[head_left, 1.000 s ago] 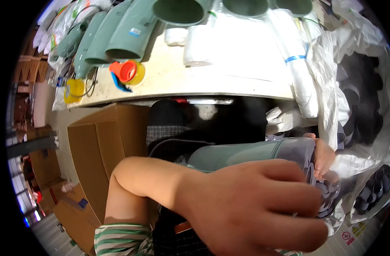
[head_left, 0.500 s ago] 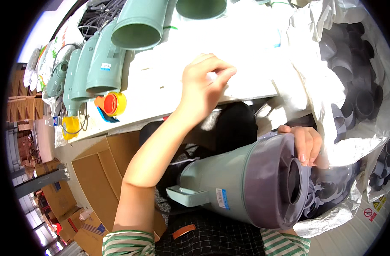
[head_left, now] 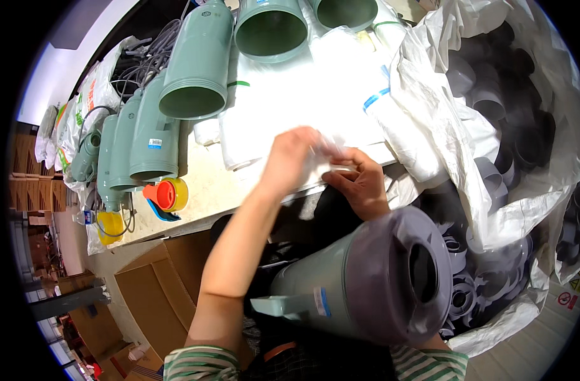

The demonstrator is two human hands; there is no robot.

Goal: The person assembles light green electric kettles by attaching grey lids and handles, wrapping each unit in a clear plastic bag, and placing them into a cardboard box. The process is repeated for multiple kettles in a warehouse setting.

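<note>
My left hand, blurred by motion, is closed above the near edge of the table. Beside it is my right hand, its thumb and fingers pinched together. A thin whitish, see-through scrap shows as a smear between the hands; its kind cannot be made out. Across my lap lies a large pale-green jug with a side handle and a blue-and-white label. Its wide grey-purple end piece, with a dark round opening, points to the right. Neither hand touches the jug.
Green jug bodies lie on the table at the back and left, near yellow tape rolls and dark cables. White sacks of grey plastic parts stand at the right. A cardboard box sits at lower left.
My right hand has left the jug's grey end and moved up and left to meet my left hand. The left hand has dropped slightly. The view has shifted, showing more of the table's back.
</note>
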